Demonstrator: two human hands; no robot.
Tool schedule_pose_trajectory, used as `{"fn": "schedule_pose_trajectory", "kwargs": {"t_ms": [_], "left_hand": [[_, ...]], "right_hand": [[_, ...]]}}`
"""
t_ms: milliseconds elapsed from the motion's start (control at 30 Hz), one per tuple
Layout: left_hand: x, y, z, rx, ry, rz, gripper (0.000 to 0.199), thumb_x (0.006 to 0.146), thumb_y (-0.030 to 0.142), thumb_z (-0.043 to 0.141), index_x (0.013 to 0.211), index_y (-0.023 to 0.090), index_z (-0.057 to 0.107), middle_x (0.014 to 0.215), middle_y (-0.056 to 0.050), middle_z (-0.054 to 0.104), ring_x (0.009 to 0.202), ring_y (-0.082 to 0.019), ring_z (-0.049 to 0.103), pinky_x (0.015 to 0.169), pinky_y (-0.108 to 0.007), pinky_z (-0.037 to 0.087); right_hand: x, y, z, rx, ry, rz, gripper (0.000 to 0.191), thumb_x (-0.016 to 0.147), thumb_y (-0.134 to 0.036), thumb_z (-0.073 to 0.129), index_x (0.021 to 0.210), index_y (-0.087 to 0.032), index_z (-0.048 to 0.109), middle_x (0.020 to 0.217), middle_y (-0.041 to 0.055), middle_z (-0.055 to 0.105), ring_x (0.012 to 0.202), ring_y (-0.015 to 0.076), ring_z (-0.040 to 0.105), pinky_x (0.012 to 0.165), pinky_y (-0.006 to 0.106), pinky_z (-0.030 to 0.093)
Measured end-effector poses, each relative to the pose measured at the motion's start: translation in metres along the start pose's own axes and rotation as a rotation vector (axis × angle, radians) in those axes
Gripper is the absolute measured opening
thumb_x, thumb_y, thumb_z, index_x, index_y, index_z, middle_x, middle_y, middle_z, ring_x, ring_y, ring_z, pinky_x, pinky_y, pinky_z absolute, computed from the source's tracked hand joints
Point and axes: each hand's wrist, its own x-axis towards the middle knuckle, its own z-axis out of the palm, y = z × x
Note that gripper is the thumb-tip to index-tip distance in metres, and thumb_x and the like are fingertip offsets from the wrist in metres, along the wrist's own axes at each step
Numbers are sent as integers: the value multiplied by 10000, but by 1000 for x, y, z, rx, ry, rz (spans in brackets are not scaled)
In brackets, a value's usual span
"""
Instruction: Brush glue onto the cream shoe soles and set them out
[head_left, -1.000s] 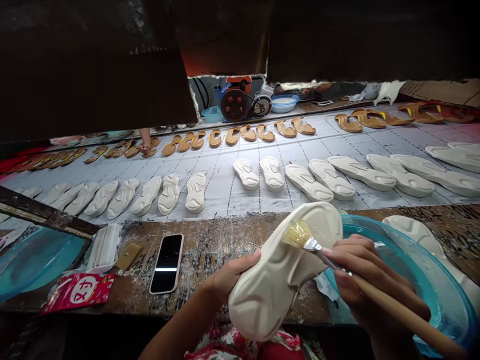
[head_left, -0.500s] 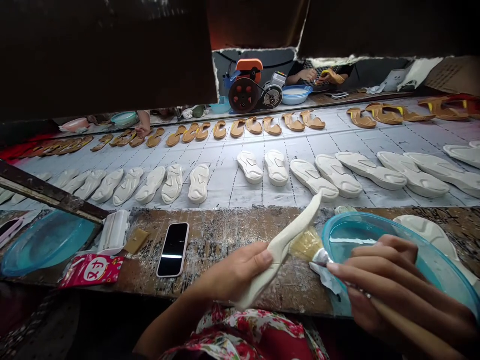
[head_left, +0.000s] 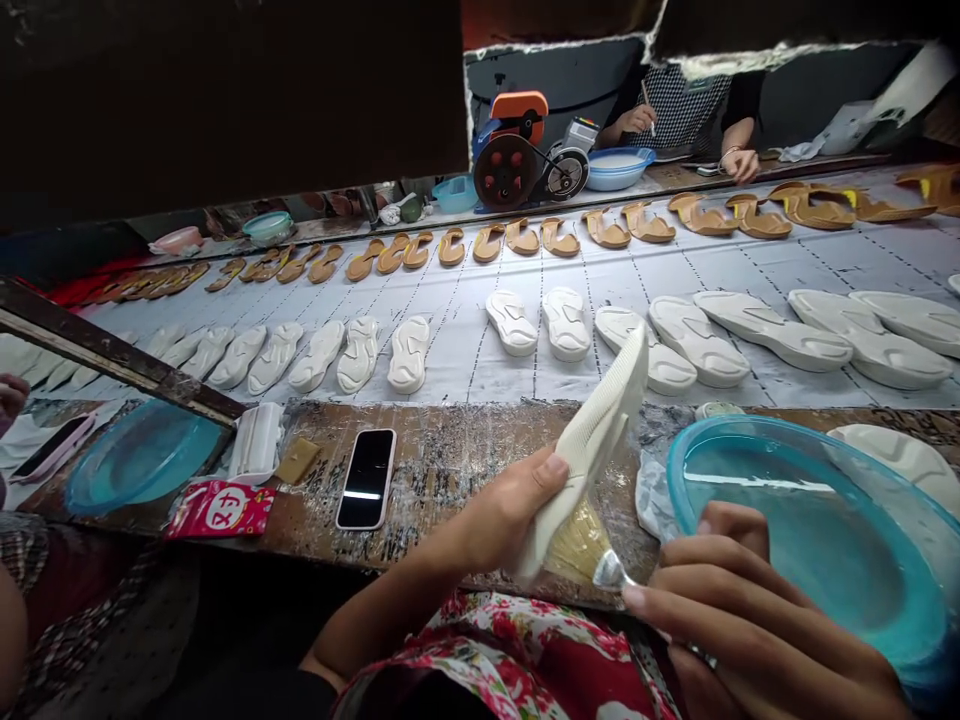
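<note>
my left hand (head_left: 510, 520) is clamped on a white shoe sole (head_left: 592, 460), and my right hand (head_left: 735, 620) is closed round a flat brush (head_left: 577, 545) at its edge. more white soles (head_left: 772, 330) lie in rows past the table's (head_left: 450, 480) far edge; i can't tell how many are done.

From here the feed reads brightest across the pale sheet (head_left: 600, 270), while the dark overhead panels (head_left: 225, 100) fall almost to black. I see glare streaks on the blue plastic basin (head_left: 806, 540) and the phone screen (head_left: 366, 480). The wide lens bends the wooden bench (head_left: 450, 470) toward the edges, and the person's right hand (head_left: 757, 630) sits in soft shadow.
</note>
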Motion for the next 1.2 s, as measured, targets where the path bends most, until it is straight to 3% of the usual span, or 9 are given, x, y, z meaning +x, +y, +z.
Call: {"fn": "schedule_pose_trajectory", "kwargs": {"t_ms": [133,267,367,467,767,833,1033,1100,1200], "left_hand": [[2,-5,2,-59,132,80,424,843,480,435,990,132,627,776,-30,548,686,-112,443,657,-216,357],[6,-9,1,-375,118,-39,476,816,506,458,993,97,625,762,-53,588,648,-119,491,638,-227,382],[7,-10,3,-499,27,-110,505,824,492,444,1049,72,612,779,-81,624,653,-136,529,651,-241,396],[5,-9,7,-500,37,-86,506,796,486,510,1067,70,609,782,-78,641,653,-127,540,652,-226,397],[2,-9,2,-444,180,-90,545,821,496,474,1144,70,574,822,-94,672,759,-176,611,739,-258,447],[1,-10,1,-498,151,-134,527,835,483,452,1125,64,587,802,-99,677,766,-185,621,762,-269,455],[-5,-15,-1,-621,7,-227,507,822,461,473,1030,28,635,854,-133,685,792,-195,637,775,-260,473],[-7,-16,-2,-643,-25,-229,523,802,473,502,1042,27,631,874,-137,685,810,-201,639,792,-264,474],[-7,-16,-1,-653,-34,-227,538,802,478,501,1045,15,627,882,-146,683,837,-217,638,829,-282,465]], "right_hand": [[-3,-3,8,5,-17,-73,123,837,-144,459,838,-163,580,688,-8,589,734,79,564,892,247,356],[0,0,7,78,-55,-85,140,854,-177,440,780,-167,559,613,-26,546,661,66,547,811,244,380],[3,6,4,68,92,-12,128,861,-188,421,856,-145,542,640,-12,549,671,69,539,807,268,386],[7,9,4,67,188,51,142,823,-139,444,931,-124,535,701,19,555,723,99,531,764,307,394],[3,-10,10,91,-59,-90,132,841,-149,426,820,-166,555,606,-18,534,643,84,530,827,293,356],[3,-6,8,144,0,-38,119,841,-151,420,814,-162,536,587,-21,514,622,83,520,795,303,377],[7,25,10,22,470,92,235,796,-103,481,1006,-150,574,791,32,573,754,122,535,721,317,419],[8,30,12,-37,505,119,281,782,-82,488,1033,-167,582,825,37,590,770,128,536,710,319,417],[10,26,15,-26,419,88,236,776,-84,480,981,-149,577,792,36,596,748,126,540,700,327,397]]}}
